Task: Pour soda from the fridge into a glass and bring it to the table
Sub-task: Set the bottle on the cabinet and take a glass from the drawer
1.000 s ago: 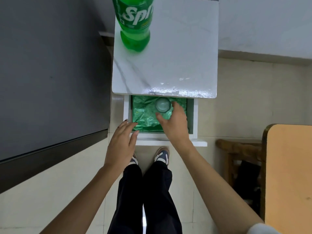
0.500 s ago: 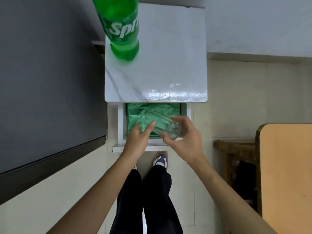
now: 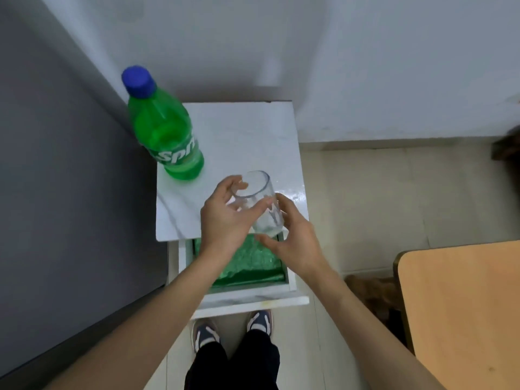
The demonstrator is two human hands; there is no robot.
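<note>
— Glass?
— Clear glass (image 3: 261,204), empty, tilted, up over the front edge of the white cabinet (image 3: 247,136). Left hand (image 3: 225,220) clamped round it, thumb across the front.
— Right hand (image 3: 295,243)?
— Thumb on the glass's side, fingers under the base; real grip or not, can't tell.
— Rest?
— Green soda bottle (image 3: 166,136), blue cap on, upright at the cabinet's rear left. Drawer (image 3: 253,294) open, crinkled green sheet (image 3: 253,263) inside. Wooden table (image 3: 461,305) off right.

Clear cylindrical drinking glass (image 3: 268,223): transparent glass, smooth, shiny.
Green soda bottle with blue cap (image 3: 168,136): glossy translucent plastic; cap duller plastic.
White marble-patterned cabinet top (image 3: 247,136): polished, reflective near front edge.
Green drawer lining (image 3: 253,263): crinkled, shiny, foil-like.
Orange-tan tabletop (image 3: 464,305): matt, smooth, wood-look.
</note>
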